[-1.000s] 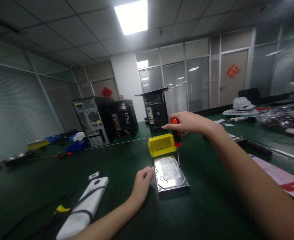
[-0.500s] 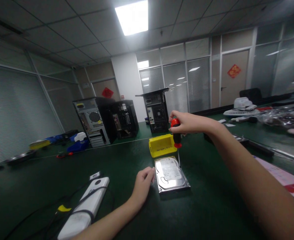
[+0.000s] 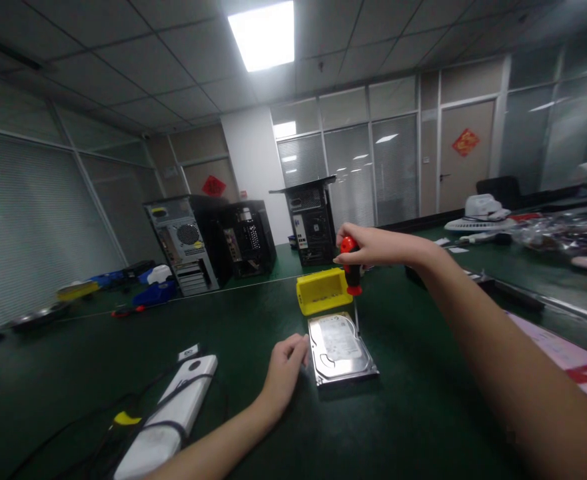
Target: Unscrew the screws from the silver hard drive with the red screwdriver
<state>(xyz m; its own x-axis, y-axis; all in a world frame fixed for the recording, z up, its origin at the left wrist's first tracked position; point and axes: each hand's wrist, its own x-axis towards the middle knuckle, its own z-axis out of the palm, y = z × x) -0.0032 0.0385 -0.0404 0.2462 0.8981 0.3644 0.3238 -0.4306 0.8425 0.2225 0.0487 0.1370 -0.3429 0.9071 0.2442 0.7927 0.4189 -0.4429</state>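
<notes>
A silver hard drive [image 3: 337,350] lies label side up on the dark green table. My left hand [image 3: 288,361] rests on the tabletop at its left side, fingers curled in with the tips against the drive's edge. Above the drive's far right part, my right hand [image 3: 358,245] is closed round the red and black handle of a screwdriver [image 3: 354,280]. The screwdriver stands nearly upright, its tip at the drive's right edge; a screw under the tip cannot be made out. Just behind the drive, a yellow bin [image 3: 318,304] on its side holds several small metal pieces.
Computer cases [image 3: 188,247] stand at the back, another case [image 3: 312,223] behind the bin. A white power strip [image 3: 180,407] with black cables lies at left. Another screwdriver [image 3: 128,311] lies farther off. At right are a pink sheet [image 3: 563,353] and clear plastic bags [image 3: 558,233].
The screwdriver handle has tilted slightly to the left at its top, with my right fingers shifting on it. My left hand and the hard drive stay in place.
</notes>
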